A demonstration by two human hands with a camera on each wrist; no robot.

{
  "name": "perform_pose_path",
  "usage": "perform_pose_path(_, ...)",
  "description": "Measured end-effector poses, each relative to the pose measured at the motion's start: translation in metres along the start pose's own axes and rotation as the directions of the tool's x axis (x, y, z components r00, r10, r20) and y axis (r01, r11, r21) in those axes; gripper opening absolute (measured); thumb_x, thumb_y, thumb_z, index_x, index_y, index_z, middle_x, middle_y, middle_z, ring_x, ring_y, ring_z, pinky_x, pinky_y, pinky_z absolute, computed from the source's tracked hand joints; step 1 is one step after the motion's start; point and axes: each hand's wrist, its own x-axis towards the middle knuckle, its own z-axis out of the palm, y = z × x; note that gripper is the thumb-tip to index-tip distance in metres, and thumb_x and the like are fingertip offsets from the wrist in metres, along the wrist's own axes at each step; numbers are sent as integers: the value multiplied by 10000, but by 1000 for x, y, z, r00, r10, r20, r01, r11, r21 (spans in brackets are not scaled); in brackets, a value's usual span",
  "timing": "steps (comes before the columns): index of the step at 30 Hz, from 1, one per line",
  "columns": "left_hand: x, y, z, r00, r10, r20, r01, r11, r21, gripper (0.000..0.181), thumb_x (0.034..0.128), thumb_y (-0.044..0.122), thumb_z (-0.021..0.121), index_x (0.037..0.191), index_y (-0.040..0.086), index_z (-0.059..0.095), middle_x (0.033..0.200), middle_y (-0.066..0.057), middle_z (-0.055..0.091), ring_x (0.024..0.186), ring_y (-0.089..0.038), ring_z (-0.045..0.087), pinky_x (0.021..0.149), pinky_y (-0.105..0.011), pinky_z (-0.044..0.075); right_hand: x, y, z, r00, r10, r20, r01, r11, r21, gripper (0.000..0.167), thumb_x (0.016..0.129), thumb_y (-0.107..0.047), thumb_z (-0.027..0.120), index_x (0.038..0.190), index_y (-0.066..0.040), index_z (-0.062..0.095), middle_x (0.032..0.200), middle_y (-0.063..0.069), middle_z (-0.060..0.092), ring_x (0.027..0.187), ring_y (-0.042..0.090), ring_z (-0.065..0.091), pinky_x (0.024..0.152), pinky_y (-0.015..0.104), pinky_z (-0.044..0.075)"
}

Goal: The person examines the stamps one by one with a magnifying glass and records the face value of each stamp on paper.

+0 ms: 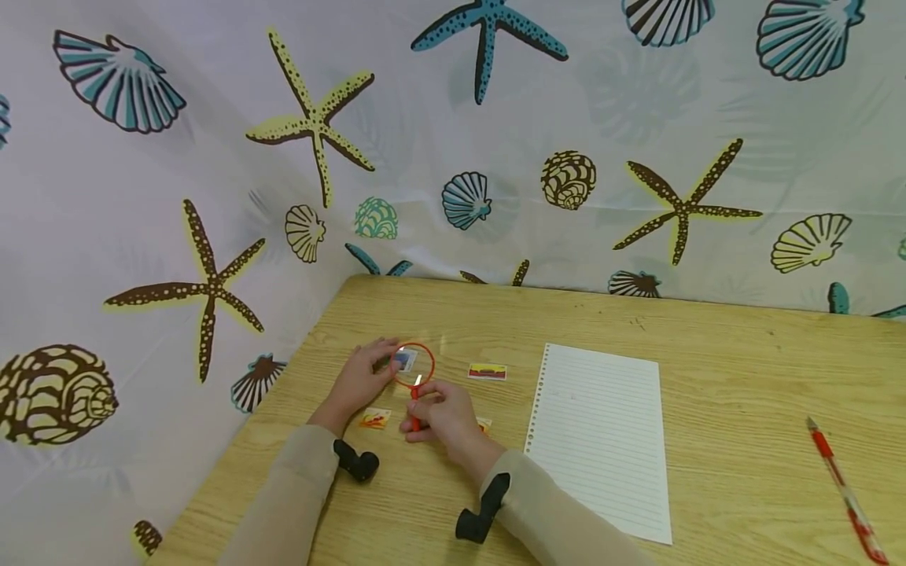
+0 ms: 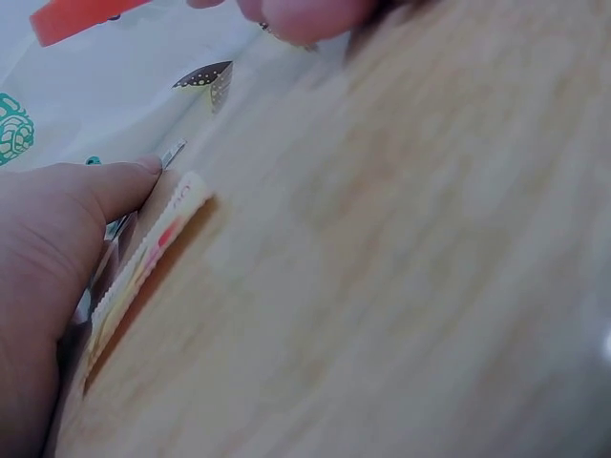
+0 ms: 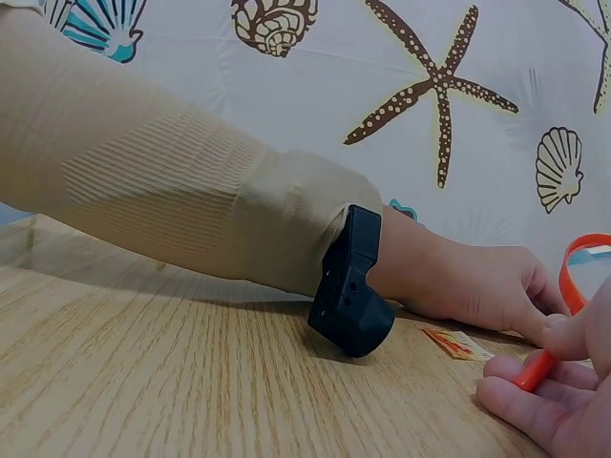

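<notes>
My right hand (image 1: 446, 413) grips the red handle of a magnifying glass (image 1: 414, 405), its round lens held over a small blue-and-white stamp (image 1: 406, 360). At that stamp's left edge, the thumb and fingers of my left hand (image 1: 362, 376) hold it near the tabletop. Close by the left wrist lies an orange-yellow stamp (image 1: 375, 418); its toothed edge shows in the left wrist view. A red-and-yellow stamp (image 1: 487, 371) lies right of the lens. Another stamp (image 1: 484, 424) is mostly hidden behind the right hand.
A lined sheet of paper (image 1: 602, 440) with punched holes lies right of the hands on the wooden table (image 1: 736, 377). Farther right is a red pen (image 1: 845, 487). A cloth (image 1: 524, 141) printed with shells and starfish hangs behind and at the left.
</notes>
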Motion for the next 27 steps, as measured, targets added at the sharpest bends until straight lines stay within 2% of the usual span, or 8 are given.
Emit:
perform_pose_path(6,0,-1,0,1000,-8,4,7,1000,14,378,930,246,587,1234,21,590,1356,-129,486,1321,-320,330,1096,-550,90,0,0,1,1000,3,-2,-3,1000,-11,127,877,44,593,996,31,551,791,146,616,614,230,661,566,389,564)
perform_pose_path(12,-2,1,0,1000,-14,3,14,1000,10,348,932,223,586,1213,18,602,1355,-132,487,1321,-315,332,1098,-543,85,-1,0,0,1000,10,1,-10,1000,-16,142,875,43,597,1009,44,550,809,170,624,624,236,665,573,392,564)
perform_pose_path(19,-2,4,-3,1000,10,-15,-10,1000,3,331,918,197,605,1189,6,612,1335,-155,500,1304,-351,349,1086,-568,97,0,-2,2,1000,18,0,-18,1000,-21,148,876,38,599,1015,44,547,790,168,628,612,233,662,576,399,564)
perform_pose_path(27,-1,-1,-1,1000,3,-14,-3,1000,-7,402,922,290,591,1217,17,601,1340,-149,497,1308,-331,349,1091,-558,93,2,-5,5,999,43,-22,-43,999,-18,155,875,21,607,1020,30,551,738,139,634,583,217,651,553,380,563)
